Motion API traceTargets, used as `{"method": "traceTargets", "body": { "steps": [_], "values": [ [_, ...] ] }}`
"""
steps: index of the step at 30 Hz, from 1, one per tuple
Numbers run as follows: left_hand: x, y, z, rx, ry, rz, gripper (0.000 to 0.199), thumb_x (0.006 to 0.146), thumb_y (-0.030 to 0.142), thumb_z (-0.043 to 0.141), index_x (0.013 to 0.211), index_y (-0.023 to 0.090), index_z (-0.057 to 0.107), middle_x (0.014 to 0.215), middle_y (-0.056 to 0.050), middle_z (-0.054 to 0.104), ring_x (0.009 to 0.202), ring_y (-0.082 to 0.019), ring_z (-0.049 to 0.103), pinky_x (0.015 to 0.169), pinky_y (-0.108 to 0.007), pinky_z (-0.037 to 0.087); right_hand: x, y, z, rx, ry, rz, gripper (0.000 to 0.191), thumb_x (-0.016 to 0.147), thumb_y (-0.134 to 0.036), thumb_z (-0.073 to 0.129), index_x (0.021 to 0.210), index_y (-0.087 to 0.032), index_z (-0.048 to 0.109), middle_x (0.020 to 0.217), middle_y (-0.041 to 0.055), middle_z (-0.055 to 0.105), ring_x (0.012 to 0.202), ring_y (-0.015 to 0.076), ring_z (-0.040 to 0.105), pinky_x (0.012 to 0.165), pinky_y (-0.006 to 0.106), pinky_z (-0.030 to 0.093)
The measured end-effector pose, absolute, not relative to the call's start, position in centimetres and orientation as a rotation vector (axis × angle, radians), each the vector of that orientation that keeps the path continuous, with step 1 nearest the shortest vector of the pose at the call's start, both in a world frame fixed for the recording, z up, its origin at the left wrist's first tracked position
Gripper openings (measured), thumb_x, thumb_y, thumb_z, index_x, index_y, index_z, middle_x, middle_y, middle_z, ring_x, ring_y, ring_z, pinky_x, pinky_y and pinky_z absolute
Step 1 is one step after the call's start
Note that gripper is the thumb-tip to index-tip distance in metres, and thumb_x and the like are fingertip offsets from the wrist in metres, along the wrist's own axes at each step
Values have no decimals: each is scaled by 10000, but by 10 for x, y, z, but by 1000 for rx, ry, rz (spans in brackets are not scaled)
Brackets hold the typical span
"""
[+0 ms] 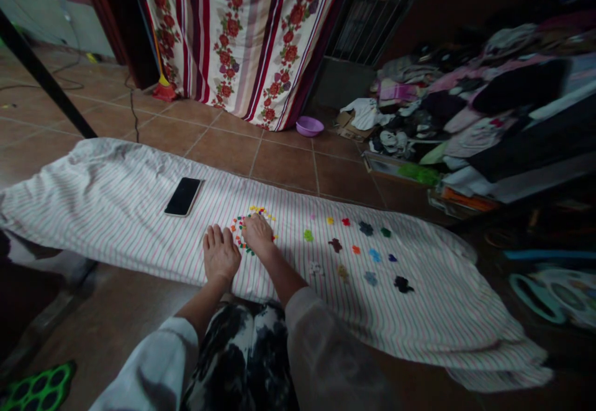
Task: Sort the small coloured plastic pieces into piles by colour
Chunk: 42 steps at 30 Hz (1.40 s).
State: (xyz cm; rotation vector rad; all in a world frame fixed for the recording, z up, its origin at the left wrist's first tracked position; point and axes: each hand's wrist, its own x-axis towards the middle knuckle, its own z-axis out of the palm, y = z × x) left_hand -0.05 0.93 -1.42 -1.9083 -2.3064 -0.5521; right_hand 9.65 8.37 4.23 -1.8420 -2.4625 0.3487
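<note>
- The right hand (258,232) is on top of some mixed little bits (239,223). Its fingers are curled down close together. I cannot tell if they pinch a bit, because the hand hides the tips.
- The left hand (221,252) lies flat just beside the bits, with its fingers stretched out and a little apart. I see nothing held in it.
- The mixed bits are spread around the right hand. I can see yellow, orange, red and green ones.
- Over to the right are fourteen small heaps (334,246), in three rough rows. Each heap looks like one colour, from a tiny pink heap (313,217) to a black heap (403,284).
- So I think a lot is already sorted, and the mixed bits by the hands are what is left.
- Under it all is a white cloth (139,212) with thin stripes. It has some wrinkles, and what it covers is hidden.
- A phone (183,197) with a dark screen lies on the cloth, left of the bits.
- Past the cloth is a brown tile floor (279,156), with a purple bowl (310,126) near a flowery curtain (223,38).
- A big messy pile of clothes (447,100) is on the right. The room is rather dark.
</note>
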Motion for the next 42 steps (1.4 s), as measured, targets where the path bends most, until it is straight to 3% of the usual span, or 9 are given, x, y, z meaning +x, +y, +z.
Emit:
{"method": "traceTargets", "body": {
  "steps": [7,14,19,25,36,42],
  "values": [
    [0,9,-14,-1912,-2306,-516,451,883,231,388,1272,74,551,1407,-261,487,1397,-364,369,1108,-536,318,100,80,38,-1764,-2330,399,204,895,-195,509,1008,-182,678,1091,105,663,1068,198,570,928,297,413],
    [0,8,-14,-1913,-2319,-564,456,879,240,395,1273,68,547,1416,-256,473,1404,-367,351,1124,-527,298,140,79,27,-1717,-1947,550,153,856,-210,522,950,-223,642,935,16,706,853,153,640,786,238,467],
    [0,8,-13,-1912,-2305,-543,454,875,241,401,1268,68,549,1410,-252,476,1397,-370,357,1125,-521,298,205,84,22,-1793,-1669,465,280,794,-149,491,1007,-188,669,994,49,718,860,156,654,799,242,487],
    [0,7,-10,-1925,-2314,-548,459,865,234,404,1262,60,555,1405,-250,480,1397,-369,354,1129,-517,289,266,88,16,-2027,-1593,367,330,766,-118,461,947,-196,725,933,54,739,871,182,667,789,257,475],
    [1,8,-10,-1899,-2324,-463,448,855,251,425,1247,81,559,1410,-241,482,1382,-375,372,1115,-512,301,292,80,-9,-2097,-1508,380,334,752,-144,481,955,-201,740,858,36,748,840,188,681,793,263,480],
    [1,8,-9,-1901,-2310,-481,439,856,249,421,1233,75,565,1394,-240,490,1372,-376,381,1116,-502,301,292,76,-15,-2046,-1554,325,363,754,-126,435,948,-161,740,956,81,749,912,197,680,865,289,485]
  ]
}}
